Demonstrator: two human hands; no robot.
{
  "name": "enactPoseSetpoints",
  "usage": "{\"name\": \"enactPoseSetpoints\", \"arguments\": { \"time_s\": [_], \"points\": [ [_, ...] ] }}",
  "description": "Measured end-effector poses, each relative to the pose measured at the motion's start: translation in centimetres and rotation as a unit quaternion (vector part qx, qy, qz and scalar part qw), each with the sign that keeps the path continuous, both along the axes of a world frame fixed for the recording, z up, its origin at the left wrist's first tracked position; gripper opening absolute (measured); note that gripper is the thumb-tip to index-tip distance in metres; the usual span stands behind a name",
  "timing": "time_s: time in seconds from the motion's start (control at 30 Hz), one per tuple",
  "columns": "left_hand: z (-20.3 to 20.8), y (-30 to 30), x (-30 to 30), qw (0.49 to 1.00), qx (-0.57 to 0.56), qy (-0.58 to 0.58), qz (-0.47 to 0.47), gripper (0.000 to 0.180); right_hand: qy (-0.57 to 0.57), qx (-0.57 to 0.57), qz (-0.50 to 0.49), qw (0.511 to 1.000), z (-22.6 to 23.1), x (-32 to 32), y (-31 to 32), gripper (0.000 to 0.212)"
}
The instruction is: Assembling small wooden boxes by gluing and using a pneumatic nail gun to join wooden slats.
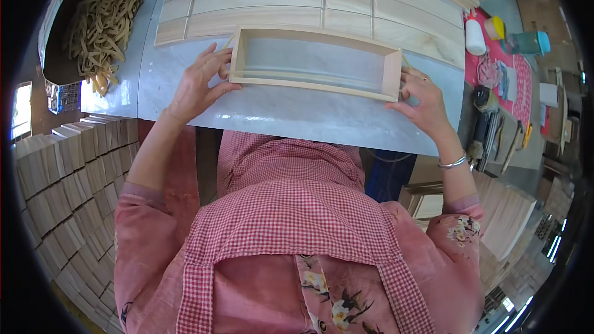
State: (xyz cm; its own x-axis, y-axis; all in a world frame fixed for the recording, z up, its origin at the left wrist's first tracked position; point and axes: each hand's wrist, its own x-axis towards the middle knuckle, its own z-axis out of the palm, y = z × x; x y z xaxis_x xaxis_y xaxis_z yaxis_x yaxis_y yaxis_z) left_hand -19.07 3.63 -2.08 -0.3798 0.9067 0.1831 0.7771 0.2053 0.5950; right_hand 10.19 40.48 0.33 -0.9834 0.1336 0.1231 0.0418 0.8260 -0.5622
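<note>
A shallow rectangular frame (315, 32) of pale wood stands over the table top, its middle open so that the grey-white surface shows through. At its left end my left hand (201, 80) grips it, thumb along the near edge. My right hand (421, 96) closes round the right end in the same way. A thin tan band (229, 41) shows at the frame's left end, and a similar strip crosses low inside the frame; how it runs behind the wood is hidden. Just beyond the frame lie pale wooden panels (266, 21) in rows.
At the far left a bin (55, 55) holds a heap of tan rubber bands (102, 21). Stacked wood pieces (74, 185) rise at the left. Right of the table (278, 114) are a white bottle (475, 38), a teal-lidded jar (523, 43) and a pink cloth (523, 86).
</note>
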Motion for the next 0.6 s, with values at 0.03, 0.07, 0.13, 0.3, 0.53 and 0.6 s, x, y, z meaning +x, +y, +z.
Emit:
{"name": "enactPoseSetpoints", "arguments": {
  "time_s": [0.03, 0.07, 0.13, 0.3, 0.53, 0.6],
  "points": [
    [-0.5, -0.2, 0.6, 1.0, 0.023, -0.012, 0.012, 0.043, 0.026, 0.007, 0.007, 1.0, -0.5, 0.5, -0.1, 0.032],
    [-0.9, -0.3, 1.0, 0.998, 0.046, -0.023, 0.025, 0.042, 0.051, 0.013, 0.013, 0.999, -1.0, 0.9, -0.3, 0.031],
    [-1.7, -0.4, 1.7, 0.996, 0.07, -0.033, 0.037, 0.042, 0.078, 0.02, 0.019, 0.997, -1.8, 1.4, -0.7, 0.03],
    [-2.3, -0.4, 2.7, 0.99, 0.12, 0.069, 0.022, 0.041, 0.127, 0.061, -0.03, 0.99, -3.3, 1.9, -2.1, 0.028],
    [-1.1, -0.4, 1.0, 0.998, 0.013, 0.066, 0.003, 0.039, 0.105, 0.062, -0.011, 0.992, -3.5, 1.7, -0.8, 0.014],
    [-0.9, -0.6, 0.4, 0.998, -0.012, 0.055, -0.004, 0.038, 0.069, -0.009, -0.007, 0.998, -3.0, 1.6, -0.3, 0.008]
  ]
}}
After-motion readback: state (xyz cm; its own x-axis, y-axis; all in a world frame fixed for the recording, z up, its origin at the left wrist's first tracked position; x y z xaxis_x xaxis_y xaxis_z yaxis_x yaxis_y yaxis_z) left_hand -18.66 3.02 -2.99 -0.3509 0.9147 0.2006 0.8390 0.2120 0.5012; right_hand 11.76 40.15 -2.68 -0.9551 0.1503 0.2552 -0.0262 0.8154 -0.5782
